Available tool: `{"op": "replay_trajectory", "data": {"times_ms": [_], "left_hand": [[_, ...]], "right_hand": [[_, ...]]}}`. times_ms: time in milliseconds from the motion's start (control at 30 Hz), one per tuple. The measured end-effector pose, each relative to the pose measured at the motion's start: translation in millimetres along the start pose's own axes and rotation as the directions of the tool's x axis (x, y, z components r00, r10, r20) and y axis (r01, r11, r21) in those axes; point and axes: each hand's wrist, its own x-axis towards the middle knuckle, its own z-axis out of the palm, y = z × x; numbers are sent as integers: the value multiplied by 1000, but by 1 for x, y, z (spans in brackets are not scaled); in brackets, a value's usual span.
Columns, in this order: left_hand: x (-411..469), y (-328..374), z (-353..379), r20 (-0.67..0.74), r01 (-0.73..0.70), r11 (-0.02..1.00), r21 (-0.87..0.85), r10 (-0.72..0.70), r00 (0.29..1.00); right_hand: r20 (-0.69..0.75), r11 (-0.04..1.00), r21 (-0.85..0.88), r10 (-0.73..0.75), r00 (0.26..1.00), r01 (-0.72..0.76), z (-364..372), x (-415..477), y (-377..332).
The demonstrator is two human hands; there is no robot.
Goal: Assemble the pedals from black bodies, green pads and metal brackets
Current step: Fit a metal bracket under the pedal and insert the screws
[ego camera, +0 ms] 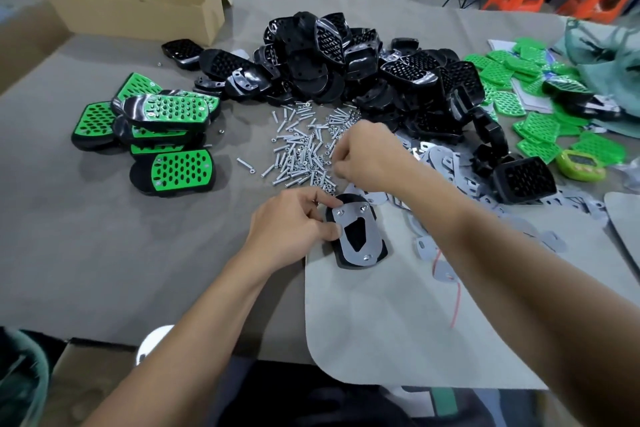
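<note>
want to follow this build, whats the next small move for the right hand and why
Probably pinch one small fastener from the screw pile and carry it to the metal bracket. The right hand is curled over the pile's near edge, while the left hand holds the black body with the bracket lying on it. Whether its three holes are fully fastened I cannot tell.

A grey table [104, 253] holds heaped black bodies [346, 55], loose screws [301, 149], brackets [446, 163], green pads [540, 125] at right, finished pedals [162, 114] at left and a box [138, 10].
</note>
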Motion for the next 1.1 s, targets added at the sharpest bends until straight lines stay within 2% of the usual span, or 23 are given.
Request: {"op": "replay_trajectory", "data": {"times_ms": [67,133,233,300,400,500,600,700,867,1100], "left_hand": [[0,1,-1,16,1,1000,28,-1,1000],[1,2,-3,44,-5,999,37,3,999],[4,2,-6,111,-20,998,-61,27,993],[5,3,-7,94,-66,993,-96,75,993],[2,10,-6,38,-262,964,42,261,965],[-2,25,-7,202,-444,866,229,404,892],[0,37,-7,461,-523,767,372,336,821],[6,42,-4,554,-518,774,365,267,789],[16,42,-3,535,-498,783,373,257,805],[13,37,3,291,-452,759,469,351,890]], "right_hand": [[-85,985,166,62,994,-47,-8,-23,12],[-91,971,215,123,988,-101,-12,-56,28],[0,954,146,265,964,-262,-3,-107,48],[51,946,78,310,949,-314,10,-130,51],[30,948,31,316,948,-317,30,-148,47],[-88,950,48,312,946,-309,40,-152,47],[-135,958,-17,283,950,-287,44,-155,46],[-133,969,-44,235,963,-242,46,-161,47],[-87,965,17,264,961,-263,44,-161,47],[-102,953,132,287,953,-273,43,-163,45]]}}
